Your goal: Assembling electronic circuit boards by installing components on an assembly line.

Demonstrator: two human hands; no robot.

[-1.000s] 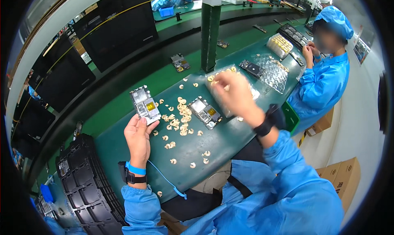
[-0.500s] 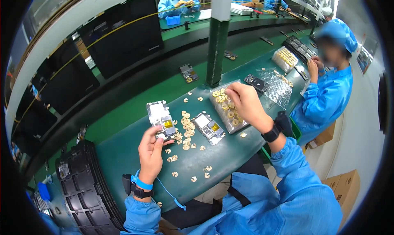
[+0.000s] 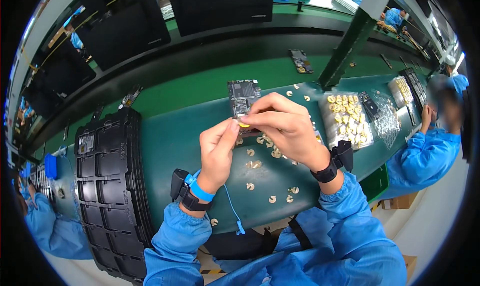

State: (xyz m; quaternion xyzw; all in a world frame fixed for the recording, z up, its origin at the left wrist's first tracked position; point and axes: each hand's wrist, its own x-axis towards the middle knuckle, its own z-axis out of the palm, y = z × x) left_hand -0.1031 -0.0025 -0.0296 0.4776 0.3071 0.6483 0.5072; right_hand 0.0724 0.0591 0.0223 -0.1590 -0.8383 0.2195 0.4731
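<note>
My left hand (image 3: 217, 148) grips the lower end of a grey circuit board (image 3: 243, 92) held up over the green bench. My right hand (image 3: 287, 128) is closed against the same end, thumb and forefinger pinching a small yellow round piece (image 3: 244, 125) at the board's edge. The fingers partly cover that piece. To the right of my right hand stands a clear plastic tray pack (image 3: 350, 120) of yellow round pieces. Several small cream notched discs (image 3: 250, 186) lie scattered on the bench below my hands. Another board beside the pack is mostly hidden behind my right hand.
Stacked black compartment trays (image 3: 107, 191) stand at the left. A green post (image 3: 347, 53) rises behind the tray pack. A dark board (image 3: 370, 106) and bubble wrap (image 3: 389, 123) lie farther right, near a co-worker (image 3: 425, 156). Another board (image 3: 300, 61) lies on the far green strip.
My right hand has come from the tray pack to the board in my left hand. The board now shows a grey face instead of the white-labelled one. The view has swung left.
</note>
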